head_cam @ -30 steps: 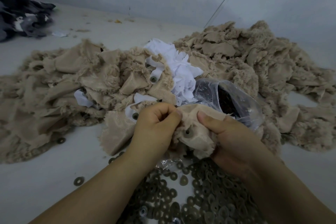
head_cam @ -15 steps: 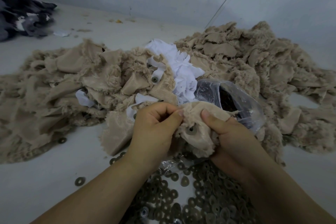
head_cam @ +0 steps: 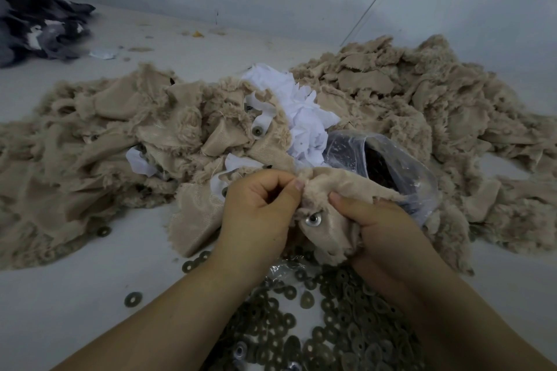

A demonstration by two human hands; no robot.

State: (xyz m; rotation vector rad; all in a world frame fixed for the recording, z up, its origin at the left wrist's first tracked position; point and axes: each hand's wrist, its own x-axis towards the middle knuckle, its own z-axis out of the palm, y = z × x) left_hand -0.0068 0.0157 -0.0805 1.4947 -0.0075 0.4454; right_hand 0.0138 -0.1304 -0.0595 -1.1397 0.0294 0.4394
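Observation:
Both my hands hold one beige plush fabric piece point(head_cam: 337, 190) in front of me. My left hand point(head_cam: 259, 211) pinches its left edge with curled fingers and thumb. My right hand point(head_cam: 379, 229) grips its right side, thumb on top. A round metal washer point(head_cam: 313, 219) with a post through it sits on the fabric's smooth back, between my thumbs. Below my hands lies a heap of several dark metal washers point(head_cam: 331, 325) on clear plastic.
Large piles of beige plush pieces point(head_cam: 422, 105) spread left and right on the pale table point(head_cam: 60, 295). White fabric scraps point(head_cam: 301, 111) lie in the middle. A clear plastic bag point(head_cam: 388, 172) of dark parts sits behind my right hand. Dark grey fabric point(head_cam: 33, 18) is heaped far left. Loose washers point(head_cam: 133, 299) are scattered nearby.
The fabric piece has shifted slightly in my hands and my right thumb has slid closer to the washer, which now shows brighter. Both hands keep their grip.

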